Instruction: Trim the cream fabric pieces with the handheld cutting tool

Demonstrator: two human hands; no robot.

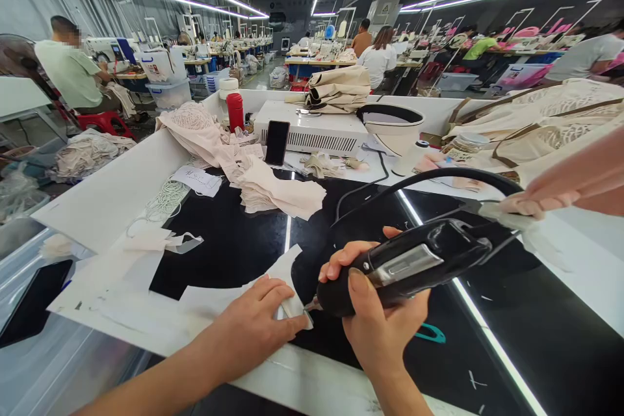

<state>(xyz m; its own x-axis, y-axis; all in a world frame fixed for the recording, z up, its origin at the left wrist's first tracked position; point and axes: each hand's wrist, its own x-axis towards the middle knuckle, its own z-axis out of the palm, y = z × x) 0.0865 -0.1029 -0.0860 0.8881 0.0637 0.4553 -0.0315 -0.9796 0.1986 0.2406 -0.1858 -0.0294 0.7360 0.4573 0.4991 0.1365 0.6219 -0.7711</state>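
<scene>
My right hand (377, 305) is wrapped round a black corded handheld tool (414, 263) with a silver plate on its side and a pointed metal tip. The tip meets the edge of a white fabric piece (287, 266) lying on the glossy black table top (219, 240). With thumb and fingers bent together, my left hand (260, 318) grips that piece right beside the tip. Part of the fabric is hidden under my left hand. A thick black cable (453, 173) arches from the tool's back end, where pale cloth (526, 224) is tied around it.
Stacked pale fabric pieces (277, 188) lie ahead, near a standing phone (277, 143) and a vented white box (312, 127). A teal item (431, 333) lies right of my right hand. Another phone (34, 299) is at left. People sit at sewing machines beyond.
</scene>
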